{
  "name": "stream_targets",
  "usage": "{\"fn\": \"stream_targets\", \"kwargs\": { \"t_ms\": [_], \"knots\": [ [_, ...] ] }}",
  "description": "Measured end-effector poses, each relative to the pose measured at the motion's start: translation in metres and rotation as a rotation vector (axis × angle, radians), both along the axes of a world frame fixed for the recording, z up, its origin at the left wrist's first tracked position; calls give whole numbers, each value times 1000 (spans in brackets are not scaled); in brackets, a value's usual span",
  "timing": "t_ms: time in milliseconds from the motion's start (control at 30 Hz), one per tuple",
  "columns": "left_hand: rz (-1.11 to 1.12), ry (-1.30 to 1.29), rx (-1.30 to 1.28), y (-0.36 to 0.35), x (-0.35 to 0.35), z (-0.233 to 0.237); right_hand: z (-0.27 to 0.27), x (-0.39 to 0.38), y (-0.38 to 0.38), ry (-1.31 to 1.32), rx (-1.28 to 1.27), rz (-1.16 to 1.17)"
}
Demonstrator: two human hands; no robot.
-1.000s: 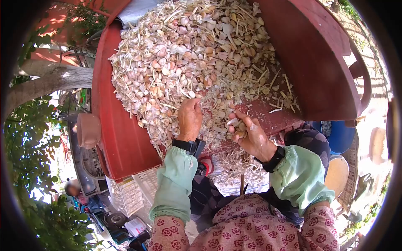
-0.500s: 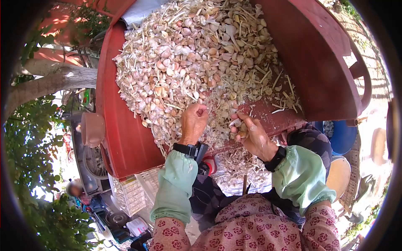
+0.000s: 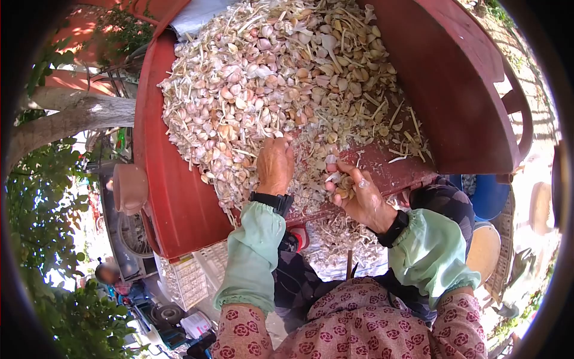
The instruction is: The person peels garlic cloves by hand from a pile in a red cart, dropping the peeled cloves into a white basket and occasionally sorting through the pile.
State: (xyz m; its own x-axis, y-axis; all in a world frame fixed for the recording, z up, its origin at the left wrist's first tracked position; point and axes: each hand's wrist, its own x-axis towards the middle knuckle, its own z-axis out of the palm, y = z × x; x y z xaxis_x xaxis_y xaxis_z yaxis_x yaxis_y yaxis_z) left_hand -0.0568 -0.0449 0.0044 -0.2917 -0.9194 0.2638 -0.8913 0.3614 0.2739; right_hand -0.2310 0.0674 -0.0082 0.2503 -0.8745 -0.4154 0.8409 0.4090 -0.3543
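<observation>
A large heap of garlic cloves [image 3: 257, 90], mixed with papery skins and dry stalks, lies in a red metal cart bed [image 3: 185, 203]. At the heap's near edge is my left hand [image 3: 276, 164], its back turned up and its fingers bent together against the cloves. A small pale bit shows by its fingertips; what they pinch is hidden. My right hand [image 3: 366, 197] is palm up at the bed's front edge, with its fingers curled round several garlic cloves [image 3: 343, 184].
A red side panel [image 3: 442, 90] rises on the right. Loose skins and stalks [image 3: 406, 140] lie on the bed floor. Below are white crates [image 3: 188, 278], a blue container [image 3: 489, 194] and more husks [image 3: 344, 236]. A tree trunk [image 3: 78, 122] and another person [image 3: 113, 281] are at left.
My left hand has moved slightly forward onto the heap and turned its back upward. My right hand stays almost in place, still holding cloves.
</observation>
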Motion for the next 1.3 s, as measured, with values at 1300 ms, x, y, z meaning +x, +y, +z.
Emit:
{"fn": "stream_targets", "kwargs": {
  "t_ms": [1300],
  "knots": [
    [43,-193,-57,-23,0,-13,3,-8,-10,-84,43,53]
  ]
}}
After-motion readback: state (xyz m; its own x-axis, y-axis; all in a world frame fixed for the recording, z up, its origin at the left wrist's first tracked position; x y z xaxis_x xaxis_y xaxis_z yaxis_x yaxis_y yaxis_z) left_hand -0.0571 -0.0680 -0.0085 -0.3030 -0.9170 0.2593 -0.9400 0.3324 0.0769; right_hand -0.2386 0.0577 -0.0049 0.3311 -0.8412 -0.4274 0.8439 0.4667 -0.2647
